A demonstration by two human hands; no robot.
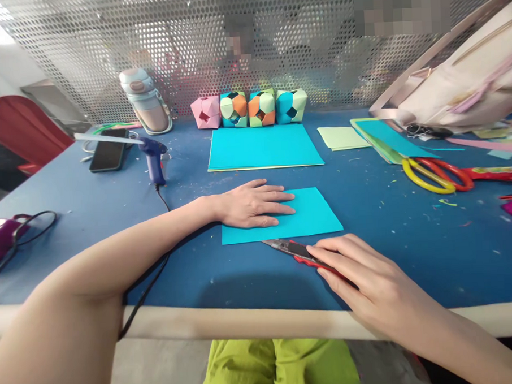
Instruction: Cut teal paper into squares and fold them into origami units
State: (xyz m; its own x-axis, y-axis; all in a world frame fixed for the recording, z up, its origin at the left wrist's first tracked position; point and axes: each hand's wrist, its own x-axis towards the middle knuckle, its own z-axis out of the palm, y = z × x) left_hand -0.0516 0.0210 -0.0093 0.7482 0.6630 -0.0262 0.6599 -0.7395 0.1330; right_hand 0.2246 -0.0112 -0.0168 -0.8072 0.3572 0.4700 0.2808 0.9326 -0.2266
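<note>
Flat on a piece of bright blue paper (312,212) lies my left hand (254,204), fingers spread over its left half. The paper looks folded, with its long edge toward me. My right hand (361,272) is closed around a utility knife (301,252) with a red and black handle. The knife's blade points left, its tip at the near edge of the paper; whether it touches cannot be made out. Beyond my left hand is a stack of larger blue sheets (265,146).
Several folded-paper balls (235,109) line the back by a perforated metal panel (182,48). A glue gun (155,159), phone (107,150) and bottle (145,100) stand left. Right are green paper (342,138), scissors (429,176) and a bag (459,81). A black cord (148,296) passes under my left arm.
</note>
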